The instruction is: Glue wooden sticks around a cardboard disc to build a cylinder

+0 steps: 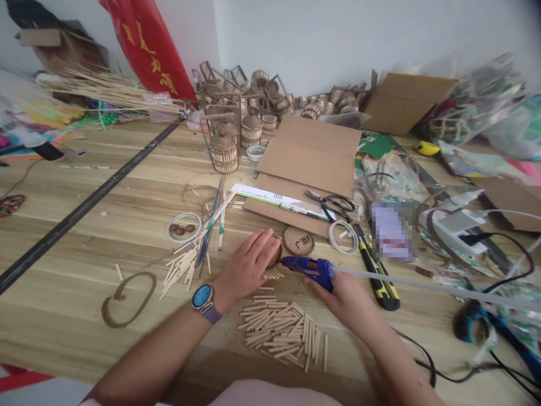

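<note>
My left hand (248, 264), with a watch on its wrist, curls its fingers over a small round brown piece (276, 256) and largely hides it. In my right hand (343, 293) is a blue glue gun (315, 272), its nozzle at the right edge of that piece. A long pale glue stick (380, 276) runs out of the gun's back. Just beyond lies a brown disc (298, 241) with dark characters and a rough rim. Short wooden sticks (281, 330) are heaped between my forearms; a few more lie beside the round piece.
Cardboard sheets (310, 155), scissors (338, 206), a tape roll (343, 237) and a yellow-black utility knife (378, 270) lie ahead and right. Finished small slatted buckets (224, 152) stand at the back. Black cords (426, 361) trail at right; a brown strip loop (127, 299) lies left.
</note>
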A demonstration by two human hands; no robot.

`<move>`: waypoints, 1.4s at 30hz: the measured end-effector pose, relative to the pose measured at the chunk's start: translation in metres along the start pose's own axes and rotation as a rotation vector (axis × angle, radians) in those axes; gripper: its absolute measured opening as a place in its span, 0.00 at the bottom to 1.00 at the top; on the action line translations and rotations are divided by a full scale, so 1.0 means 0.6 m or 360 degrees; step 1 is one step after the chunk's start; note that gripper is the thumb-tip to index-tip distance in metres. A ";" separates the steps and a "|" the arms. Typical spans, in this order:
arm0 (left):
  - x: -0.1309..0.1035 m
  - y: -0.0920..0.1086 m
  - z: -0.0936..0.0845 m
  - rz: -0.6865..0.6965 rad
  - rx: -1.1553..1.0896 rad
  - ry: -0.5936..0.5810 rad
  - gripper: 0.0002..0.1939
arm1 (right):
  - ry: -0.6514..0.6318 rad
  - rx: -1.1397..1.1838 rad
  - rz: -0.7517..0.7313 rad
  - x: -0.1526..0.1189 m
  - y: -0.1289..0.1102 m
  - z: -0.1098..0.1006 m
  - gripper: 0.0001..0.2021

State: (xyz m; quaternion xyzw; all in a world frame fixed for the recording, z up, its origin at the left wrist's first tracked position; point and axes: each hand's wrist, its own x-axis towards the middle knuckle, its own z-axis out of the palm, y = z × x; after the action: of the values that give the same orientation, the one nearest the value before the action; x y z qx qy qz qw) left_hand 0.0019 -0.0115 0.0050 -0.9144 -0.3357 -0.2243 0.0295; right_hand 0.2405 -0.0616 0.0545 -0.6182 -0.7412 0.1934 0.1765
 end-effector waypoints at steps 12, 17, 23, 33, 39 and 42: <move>-0.001 -0.001 0.000 -0.0002 -0.0006 -0.0017 0.38 | 0.0045 -0.0139 -0.0060 -0.005 0.010 0.010 0.12; 0.000 -0.001 0.000 -0.0012 -0.0027 -0.0031 0.39 | 0.0111 -0.0216 -0.0138 -0.009 0.011 0.012 0.12; 0.003 -0.002 0.000 -0.0088 -0.0145 0.0003 0.37 | 0.0130 -0.0255 -0.0224 -0.010 0.017 0.017 0.10; 0.006 -0.001 -0.003 -0.0286 -0.0385 0.0085 0.37 | 0.0262 -0.0044 -0.0133 0.000 0.010 0.005 0.14; 0.003 -0.005 -0.003 -0.0329 -0.0439 0.0171 0.38 | 0.0285 0.0367 0.0425 0.010 0.039 -0.003 0.20; 0.004 -0.005 -0.004 -0.0286 -0.0426 0.0186 0.39 | 0.0040 0.0768 0.0619 0.013 0.066 -0.013 0.22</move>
State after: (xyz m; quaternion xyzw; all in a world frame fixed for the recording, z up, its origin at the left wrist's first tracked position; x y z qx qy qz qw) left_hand 0.0007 -0.0086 0.0080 -0.8618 -0.3811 -0.3216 -0.0933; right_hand 0.2766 -0.0469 0.0411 -0.6910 -0.5393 0.3864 0.2869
